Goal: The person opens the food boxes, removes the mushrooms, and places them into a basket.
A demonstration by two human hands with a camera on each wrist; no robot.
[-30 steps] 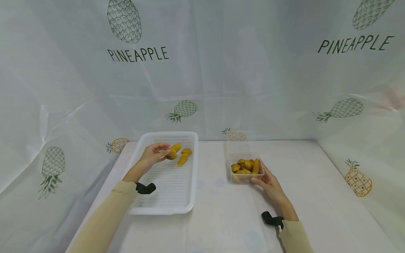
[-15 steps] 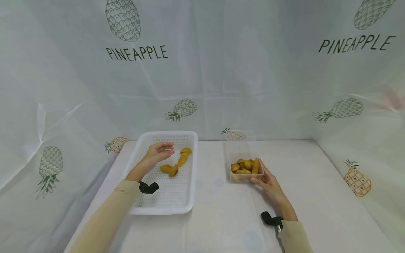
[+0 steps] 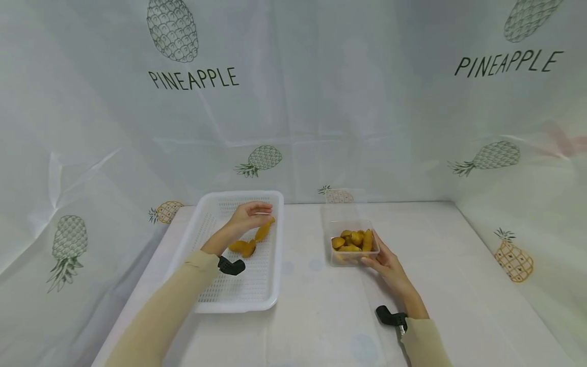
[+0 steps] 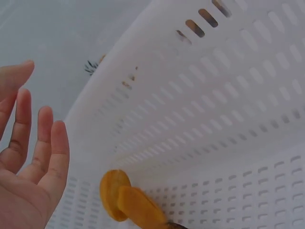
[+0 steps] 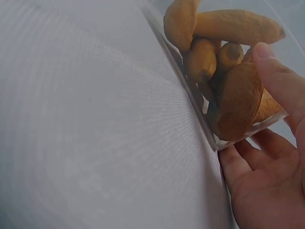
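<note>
My left hand [image 3: 247, 220] hovers over the far part of a white perforated plastic basket [image 3: 277, 260], fingers extended and slightly bent. Nothing sits between its thumb and fingers in the left wrist view. Just under the fingertips lies a yellow mushroom [image 3: 263, 232], its cap partly hidden by the hand in the head view. A second yellow mushroom [image 3: 243, 248] lies nearer on the basket floor. My right hand [image 3: 390, 266] grips the near right corner of a clear plastic box [image 3: 341, 259], its thumb [image 5: 274, 71] on one wall. Several yellow-brown mushrooms [image 5: 236, 100] fill the box.
The box's clear lid [image 3: 346, 209] stands raised at its back. Basket and box stand apart on a white-covered table [image 3: 312, 316]. A pineapple-print sheet [image 3: 302, 102] hangs close behind the table and along its sides.
My left hand let go of a mushroom, now lying nearer in the basket, then moved right over the other one. My right hand stays on the box.
</note>
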